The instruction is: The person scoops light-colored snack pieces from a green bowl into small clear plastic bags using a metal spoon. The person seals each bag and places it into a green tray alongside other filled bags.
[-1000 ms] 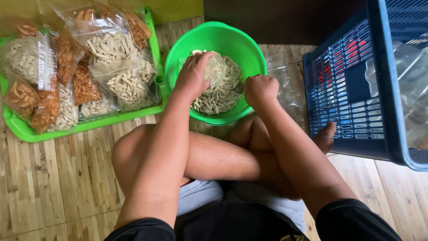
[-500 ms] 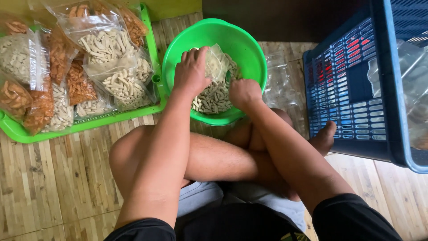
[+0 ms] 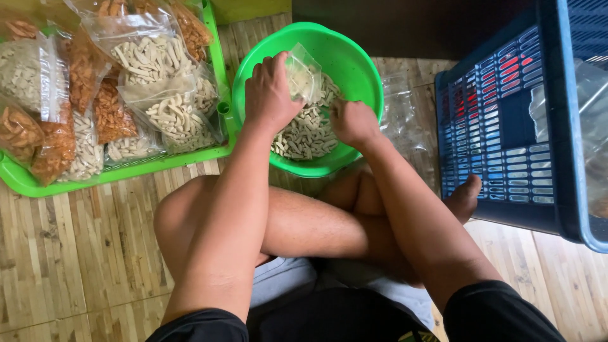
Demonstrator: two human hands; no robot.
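Head view: a small clear bag (image 3: 303, 77) is pinched at its mouth by the left hand (image 3: 269, 95), at twelve o'clock over the green bowl (image 3: 354, 60). The right hand (image 3: 352, 121) is closed among pale snack sticks (image 3: 304, 136). The bag is judged light, limp and slippery, best held by the rim.

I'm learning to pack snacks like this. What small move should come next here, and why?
Probably lift a handful into the bag: the left hand holds a small clear bag over the green bowl, and the right hand is closed down among the pale snack sticks.
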